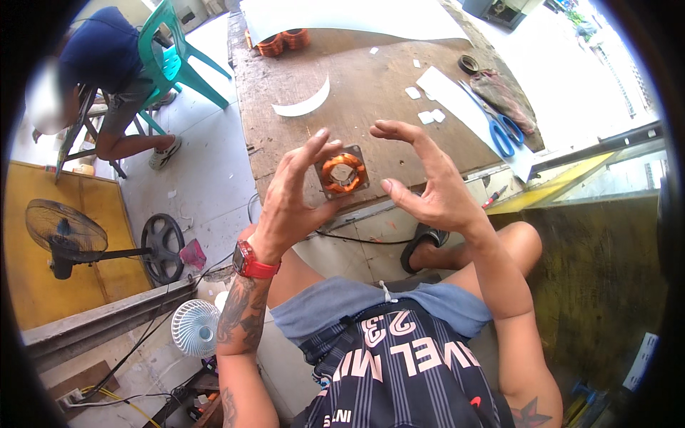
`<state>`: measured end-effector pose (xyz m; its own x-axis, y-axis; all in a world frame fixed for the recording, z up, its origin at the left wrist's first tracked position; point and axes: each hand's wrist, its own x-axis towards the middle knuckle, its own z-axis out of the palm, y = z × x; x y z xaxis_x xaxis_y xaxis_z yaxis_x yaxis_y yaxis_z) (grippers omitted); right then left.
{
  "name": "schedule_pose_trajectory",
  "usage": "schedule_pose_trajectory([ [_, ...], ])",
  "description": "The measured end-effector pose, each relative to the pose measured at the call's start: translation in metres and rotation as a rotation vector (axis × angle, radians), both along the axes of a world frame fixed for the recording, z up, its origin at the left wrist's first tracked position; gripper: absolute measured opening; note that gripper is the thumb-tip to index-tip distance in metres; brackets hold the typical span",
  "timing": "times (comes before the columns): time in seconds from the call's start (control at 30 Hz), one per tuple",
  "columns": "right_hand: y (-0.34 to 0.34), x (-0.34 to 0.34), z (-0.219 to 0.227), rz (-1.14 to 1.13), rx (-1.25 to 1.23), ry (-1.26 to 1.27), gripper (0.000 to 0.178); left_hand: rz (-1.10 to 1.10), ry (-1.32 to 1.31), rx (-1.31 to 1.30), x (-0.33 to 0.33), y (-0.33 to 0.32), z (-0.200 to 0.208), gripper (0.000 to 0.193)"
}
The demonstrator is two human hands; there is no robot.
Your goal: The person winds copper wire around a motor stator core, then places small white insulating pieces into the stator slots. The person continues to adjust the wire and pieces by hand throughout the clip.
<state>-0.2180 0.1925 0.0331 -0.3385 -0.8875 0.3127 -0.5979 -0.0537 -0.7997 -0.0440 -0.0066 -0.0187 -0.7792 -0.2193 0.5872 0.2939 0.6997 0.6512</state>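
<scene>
A small square motor stator (345, 189) with a ring of orange copper windings sits at the near edge of the wooden table, between my two hands. My left hand (294, 187) is at its left side, fingers raised and thumb stretched below it; whether they touch it I cannot tell. My right hand (434, 187) hovers to the right, fingers curved and apart from the thumb, with nothing in it. A curved white paper strip (305, 102) lies beyond the stator on the tabletop.
Blue-handled scissors (505, 135) rest on a white sheet at the right, near small paper pieces and a tape roll (469, 64). More copper coils (282, 43) lie at the far left. A person sits on a green chair (171, 64); fans (66, 232) stand left.
</scene>
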Motion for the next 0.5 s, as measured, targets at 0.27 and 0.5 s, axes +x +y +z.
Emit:
schedule_pose_trajectory([
  [0.27, -0.013, 0.010, -0.005, 0.018, 0.009, -0.035, 0.081, 0.512, -0.068, -0.140, -0.016, 0.039, 0.005, 0.097],
  [0.5, -0.011, -0.001, -0.010, -0.134, 0.066, 0.443, 0.048, 0.296, -0.224, 0.052, 0.006, 0.016, 0.018, 0.086],
])
